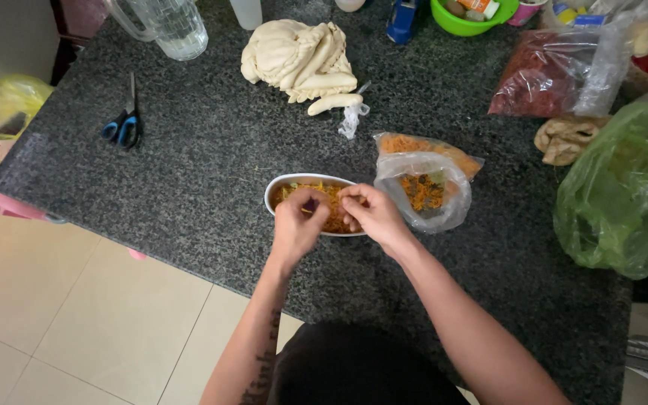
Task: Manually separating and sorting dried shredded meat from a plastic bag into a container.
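Dark granite counter (211, 165) fills the view. Near its front edge sits a white oval dish (283, 185) of orange shredded filling (331, 210). Over it, the right hand (373, 214) and left hand (298, 221) both pinch shreds, fingertips closed together.

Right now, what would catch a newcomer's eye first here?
Both hands, the left hand and the right hand, pick at orange shreds in a white oval dish near the front edge of the dark counter. Behind it lies a pale pile of dough; a green bag bulges at the right.
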